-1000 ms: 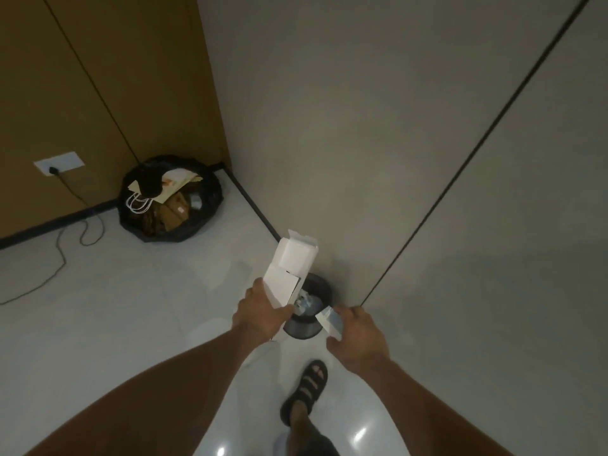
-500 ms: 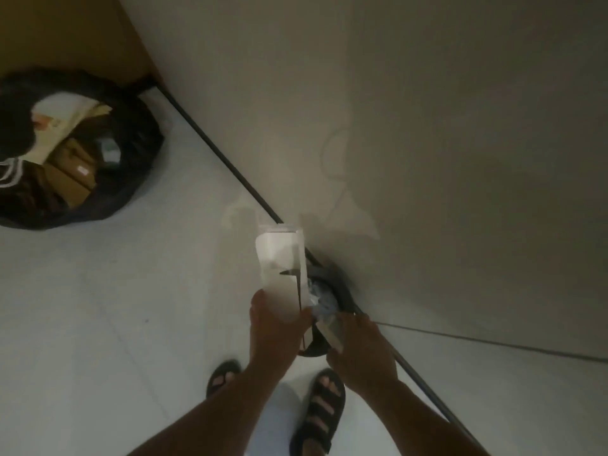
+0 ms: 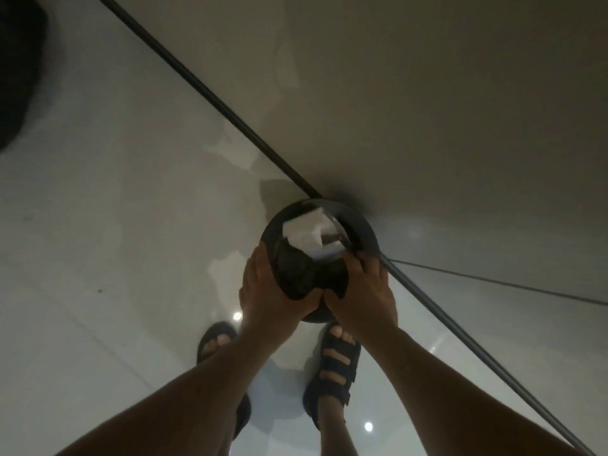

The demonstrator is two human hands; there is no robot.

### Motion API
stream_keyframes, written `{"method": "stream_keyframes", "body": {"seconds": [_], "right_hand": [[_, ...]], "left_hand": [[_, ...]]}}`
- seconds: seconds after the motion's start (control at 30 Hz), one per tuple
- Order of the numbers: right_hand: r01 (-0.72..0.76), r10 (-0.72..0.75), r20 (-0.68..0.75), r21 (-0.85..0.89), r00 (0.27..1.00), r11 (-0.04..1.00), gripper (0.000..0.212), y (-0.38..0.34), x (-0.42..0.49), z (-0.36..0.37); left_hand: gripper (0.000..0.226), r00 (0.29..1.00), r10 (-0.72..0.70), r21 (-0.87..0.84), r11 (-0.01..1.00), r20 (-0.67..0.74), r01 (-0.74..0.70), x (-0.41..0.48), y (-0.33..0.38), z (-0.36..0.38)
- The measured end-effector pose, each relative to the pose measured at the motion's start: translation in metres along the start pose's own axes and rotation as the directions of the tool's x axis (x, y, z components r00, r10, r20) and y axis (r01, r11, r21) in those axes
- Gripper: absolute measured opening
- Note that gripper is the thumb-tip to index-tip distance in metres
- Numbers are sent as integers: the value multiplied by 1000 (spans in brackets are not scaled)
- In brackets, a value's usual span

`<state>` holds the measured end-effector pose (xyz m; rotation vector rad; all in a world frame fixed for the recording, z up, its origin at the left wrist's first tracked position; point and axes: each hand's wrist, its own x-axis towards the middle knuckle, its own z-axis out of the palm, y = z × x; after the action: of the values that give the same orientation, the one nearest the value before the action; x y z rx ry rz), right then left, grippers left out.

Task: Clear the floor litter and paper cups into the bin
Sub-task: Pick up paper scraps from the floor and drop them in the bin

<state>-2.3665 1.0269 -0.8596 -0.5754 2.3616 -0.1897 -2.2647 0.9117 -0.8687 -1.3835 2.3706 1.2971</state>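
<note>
- Small round black bin (image 3: 357,222) stands on the glossy pale floor (image 3: 98,225), against the dark skirting strip (image 3: 210,93) at the foot of the wall (image 3: 427,93).
- White folded cardboard litter (image 3: 309,236) sits inside the bin, top showing at the rim.
- Left hand (image 3: 274,291) wraps the bin's near-left side; right hand (image 3: 360,294) clasps the near-right rim and what looks like black liner.
- Black sandals: left (image 3: 215,339), right (image 3: 335,366), just behind the bin.
</note>
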Motion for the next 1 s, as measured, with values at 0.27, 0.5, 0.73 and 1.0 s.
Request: {"method": "stream_keyframes", "body": {"seconds": [0.27,0.5,0.73,1.0], "right_hand": [[117,-103,-195,61,975,991,67,-22,1,-38],[140,-140,21,-19,990,990,73,-36,-7,-30],[83,-83,7,-35,997,996,73,-37,-94,-80],[-170,181,-87,125,980,978,73,-48,-258,-168]], "left_hand": [[97,994,-91,-90,991,60,96,-5,-6,-35],[91,988,-129,-31,991,88,132,-19,-11,-48],[89,982,-82,133,989,173,59,-55,23,-116],[79,945,181,248,936,272,-250,-143,133,-209]]}}
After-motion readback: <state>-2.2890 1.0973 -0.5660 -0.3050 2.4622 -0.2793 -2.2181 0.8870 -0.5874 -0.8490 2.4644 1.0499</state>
